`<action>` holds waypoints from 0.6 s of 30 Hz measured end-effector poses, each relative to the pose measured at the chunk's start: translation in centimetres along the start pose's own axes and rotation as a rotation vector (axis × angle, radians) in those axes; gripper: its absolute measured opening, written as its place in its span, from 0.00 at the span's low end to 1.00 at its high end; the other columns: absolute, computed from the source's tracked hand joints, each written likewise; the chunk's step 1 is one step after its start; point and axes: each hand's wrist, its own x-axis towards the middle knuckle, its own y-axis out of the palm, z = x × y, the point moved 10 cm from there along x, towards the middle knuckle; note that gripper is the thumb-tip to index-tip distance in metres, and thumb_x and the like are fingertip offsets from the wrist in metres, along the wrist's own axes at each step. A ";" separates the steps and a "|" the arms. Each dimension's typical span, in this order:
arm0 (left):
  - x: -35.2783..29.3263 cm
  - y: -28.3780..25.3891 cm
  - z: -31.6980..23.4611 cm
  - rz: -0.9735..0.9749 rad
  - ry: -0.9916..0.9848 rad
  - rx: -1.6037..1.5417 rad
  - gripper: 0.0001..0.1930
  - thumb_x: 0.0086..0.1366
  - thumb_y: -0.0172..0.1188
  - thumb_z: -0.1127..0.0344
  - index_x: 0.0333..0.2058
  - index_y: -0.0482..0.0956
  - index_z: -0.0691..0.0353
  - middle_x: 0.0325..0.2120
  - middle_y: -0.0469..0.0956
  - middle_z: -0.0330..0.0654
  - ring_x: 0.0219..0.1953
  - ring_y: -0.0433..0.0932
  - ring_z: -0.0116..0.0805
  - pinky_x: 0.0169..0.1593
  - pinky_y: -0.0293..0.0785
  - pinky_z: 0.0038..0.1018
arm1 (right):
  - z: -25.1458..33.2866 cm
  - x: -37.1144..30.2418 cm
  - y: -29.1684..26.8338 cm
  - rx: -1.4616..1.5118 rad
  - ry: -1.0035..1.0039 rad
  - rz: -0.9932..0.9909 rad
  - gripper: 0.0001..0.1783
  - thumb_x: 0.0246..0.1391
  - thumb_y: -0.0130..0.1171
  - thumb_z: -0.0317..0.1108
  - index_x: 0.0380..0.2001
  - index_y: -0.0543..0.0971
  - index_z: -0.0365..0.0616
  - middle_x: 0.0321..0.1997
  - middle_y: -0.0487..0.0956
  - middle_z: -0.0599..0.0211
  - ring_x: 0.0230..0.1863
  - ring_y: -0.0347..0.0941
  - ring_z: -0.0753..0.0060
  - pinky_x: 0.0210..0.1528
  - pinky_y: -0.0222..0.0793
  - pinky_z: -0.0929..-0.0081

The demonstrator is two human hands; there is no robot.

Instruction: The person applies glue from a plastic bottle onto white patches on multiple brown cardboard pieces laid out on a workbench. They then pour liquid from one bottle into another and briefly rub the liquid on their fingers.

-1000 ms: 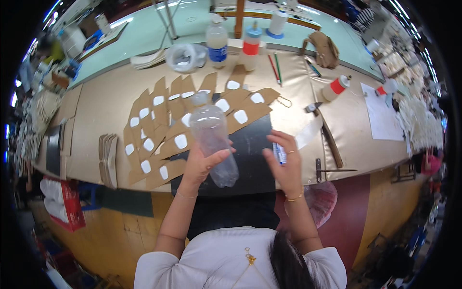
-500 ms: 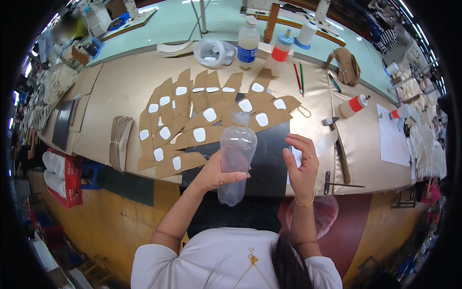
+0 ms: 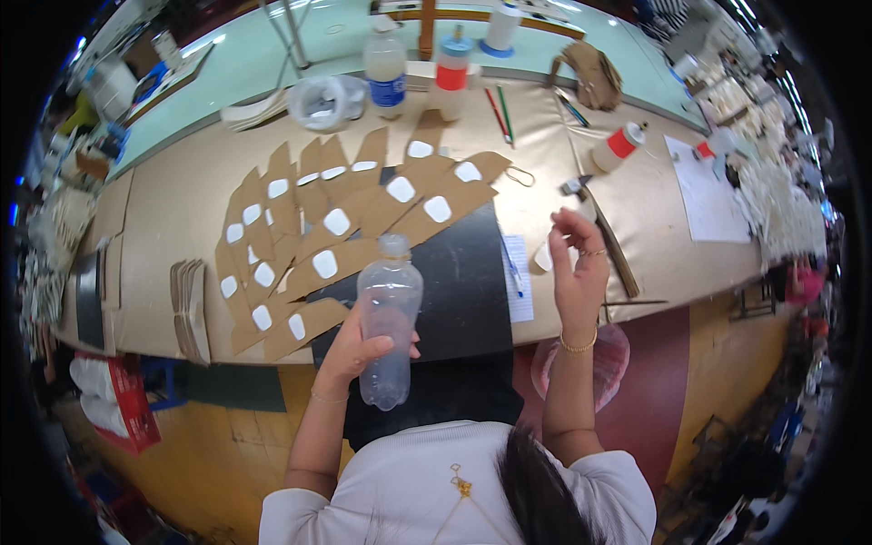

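My left hand [image 3: 352, 350] is wrapped round a clear plastic bottle [image 3: 391, 313], held nearly upright over the table's front edge. The bottle looks empty, with a pale translucent top. To the right, my right hand [image 3: 581, 263] is raised with bent fingers and the thumb apart from them; I see nothing held in it. A whitish piece [image 3: 542, 257] shows beside its thumb, partly hidden. Left of and beyond the bottle, several brown curved cut pieces [image 3: 377, 211] with white patches lie overlapping, some on a black board [image 3: 454, 282].
At the back stand a blue-labelled bottle [image 3: 386, 73], a red-banded bottle [image 3: 451, 68] and a plastic bag [image 3: 322, 102]. Another red-banded bottle [image 3: 618, 147], a hammer [image 3: 610, 232] and pencils [image 3: 500, 113] are on the right. A tied brown stack [image 3: 189, 309] lies left.
The view has shifted, so the table's things appear farther left. My left hand still holds the bottle, now lower left in view. My right hand has risen away from it.
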 end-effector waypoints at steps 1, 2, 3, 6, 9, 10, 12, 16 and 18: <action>0.2 0.1 0.2 0.010 -0.014 0.013 0.46 0.44 0.72 0.52 0.55 0.54 0.65 0.33 0.75 0.52 0.32 0.80 0.40 0.39 0.78 0.35 | -0.6 0.2 -1.3 0.035 0.020 -0.081 0.13 0.52 0.57 0.26 0.42 0.75 0.37 0.39 0.78 0.66 0.37 0.72 0.77 0.41 0.66 0.79; 0.4 0.2 0.3 0.018 -0.027 0.024 0.46 0.43 0.72 0.52 0.55 0.55 0.66 0.33 0.75 0.51 0.32 0.80 0.40 0.39 0.78 0.35 | -0.9 0.3 -2.7 -0.007 0.061 -0.121 0.15 0.54 0.56 0.26 0.45 0.73 0.37 0.40 0.77 0.66 0.37 0.71 0.80 0.41 0.66 0.80; 0.5 0.2 0.4 0.017 -0.035 0.039 0.46 0.43 0.72 0.51 0.55 0.56 0.66 0.33 0.75 0.51 0.32 0.80 0.40 0.39 0.78 0.35 | -1.9 0.3 -4.0 -0.014 0.041 -0.168 0.17 0.55 0.56 0.28 0.48 0.72 0.38 0.41 0.77 0.65 0.37 0.71 0.78 0.41 0.67 0.79; 1.0 1.0 0.3 0.031 -0.041 0.100 0.44 0.43 0.71 0.51 0.53 0.60 0.67 0.34 0.75 0.48 0.34 0.80 0.39 0.40 0.77 0.33 | -3.9 -0.2 -5.5 -0.144 0.143 -0.161 0.18 0.56 0.55 0.29 0.50 0.70 0.38 0.43 0.74 0.65 0.40 0.69 0.80 0.45 0.65 0.81; 0.9 0.4 1.0 0.047 -0.039 0.125 0.42 0.42 0.71 0.50 0.52 0.63 0.68 0.35 0.74 0.47 0.34 0.79 0.38 0.40 0.77 0.32 | -6.5 -0.6 -6.3 -0.337 0.246 -0.151 0.19 0.55 0.55 0.30 0.51 0.70 0.38 0.44 0.74 0.62 0.39 0.70 0.78 0.42 0.67 0.80; 1.0 0.4 1.1 0.055 -0.035 0.120 0.42 0.42 0.71 0.50 0.52 0.63 0.69 0.35 0.74 0.47 0.34 0.79 0.38 0.40 0.77 0.32 | -7.5 -0.7 -6.6 -0.414 0.270 -0.148 0.20 0.55 0.55 0.30 0.51 0.70 0.38 0.44 0.74 0.61 0.39 0.70 0.77 0.42 0.67 0.80; 1.0 0.5 1.3 0.062 -0.026 0.111 0.43 0.42 0.70 0.49 0.52 0.63 0.69 0.35 0.74 0.47 0.34 0.79 0.37 0.40 0.77 0.32 | -10.3 -1.2 -7.3 -0.521 0.282 -0.150 0.21 0.53 0.57 0.30 0.50 0.70 0.38 0.46 0.73 0.59 0.39 0.71 0.73 0.40 0.68 0.77; 1.0 1.2 1.5 0.080 -0.063 0.101 0.43 0.43 0.70 0.48 0.53 0.62 0.69 0.35 0.74 0.47 0.34 0.79 0.37 0.40 0.77 0.31 | -11.0 -1.1 -6.3 -0.598 0.212 -0.090 0.17 0.51 0.59 0.32 0.46 0.73 0.41 0.45 0.73 0.61 0.42 0.70 0.68 0.41 0.68 0.74; 1.0 1.6 1.6 0.095 -0.072 0.111 0.43 0.44 0.69 0.48 0.53 0.62 0.69 0.34 0.74 0.46 0.34 0.79 0.37 0.40 0.77 0.31 | -10.3 -1.1 -5.0 -0.619 0.151 0.019 0.15 0.51 0.60 0.32 0.43 0.75 0.42 0.44 0.73 0.62 0.43 0.70 0.65 0.42 0.68 0.72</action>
